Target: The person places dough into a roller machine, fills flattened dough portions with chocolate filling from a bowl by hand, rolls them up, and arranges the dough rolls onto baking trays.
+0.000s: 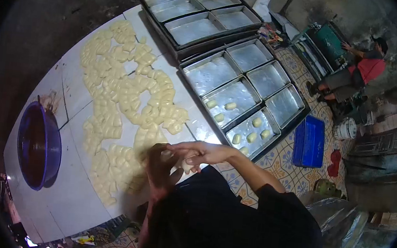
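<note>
Both my hands meet above the table's near edge. My right hand [203, 152] has its fingers bent around a small pale dough piece [188, 165]. Against the same piece, from the other side, is my left hand [160, 165], partly blurred and in shadow, with its fingers curved. Many portions of pale dough [130, 88] lie close together on the white tiled table [74, 145] beyond my hands. To their right, a metal tray set [254, 89] holds several dough pieces [251, 137] in its two nearer left compartments.
A purple basin [55, 148] with dark contents stands at the table's left. Another tray set [193, 28] sits at the back. On the patterned floor are a blue crate [312, 142] and a white bucket [346, 129]. A person [371, 69] sits by a green machine [330, 43].
</note>
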`<action>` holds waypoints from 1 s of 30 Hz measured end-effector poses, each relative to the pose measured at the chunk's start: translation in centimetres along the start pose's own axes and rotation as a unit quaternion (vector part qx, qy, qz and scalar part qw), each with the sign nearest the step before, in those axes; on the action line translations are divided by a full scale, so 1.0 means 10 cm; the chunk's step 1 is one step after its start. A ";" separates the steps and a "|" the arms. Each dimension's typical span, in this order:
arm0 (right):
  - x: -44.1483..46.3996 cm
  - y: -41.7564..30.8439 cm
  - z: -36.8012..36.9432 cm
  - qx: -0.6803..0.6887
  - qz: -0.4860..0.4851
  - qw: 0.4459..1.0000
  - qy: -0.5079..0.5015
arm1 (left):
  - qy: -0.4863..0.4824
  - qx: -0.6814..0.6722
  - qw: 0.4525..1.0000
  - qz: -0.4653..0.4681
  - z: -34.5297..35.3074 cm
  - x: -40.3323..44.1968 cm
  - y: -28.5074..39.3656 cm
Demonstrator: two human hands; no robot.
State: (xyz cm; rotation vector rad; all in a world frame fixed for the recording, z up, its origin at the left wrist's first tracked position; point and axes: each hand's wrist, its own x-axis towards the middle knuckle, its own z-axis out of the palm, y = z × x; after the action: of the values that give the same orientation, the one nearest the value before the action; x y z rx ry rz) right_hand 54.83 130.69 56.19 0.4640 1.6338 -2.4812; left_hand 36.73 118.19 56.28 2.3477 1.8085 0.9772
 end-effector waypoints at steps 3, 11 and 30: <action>-0.50 -0.03 -0.61 -0.333 -0.088 0.903 0.258 | 0.116 -0.370 0.893 -0.229 0.26 0.22 0.16; -0.74 0.60 -2.54 -0.554 -0.138 0.726 0.383 | 0.228 -0.478 0.746 -0.403 0.53 0.33 0.15; 0.31 0.52 -0.92 -0.271 -0.136 0.865 0.399 | 0.123 -0.081 0.961 -0.233 1.08 0.06 -0.65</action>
State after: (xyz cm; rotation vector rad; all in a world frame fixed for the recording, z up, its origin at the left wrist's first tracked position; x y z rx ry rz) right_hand 55.03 137.19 47.29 1.3687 2.7389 -1.8972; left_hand 36.43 124.58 45.39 1.6484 2.1273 1.3173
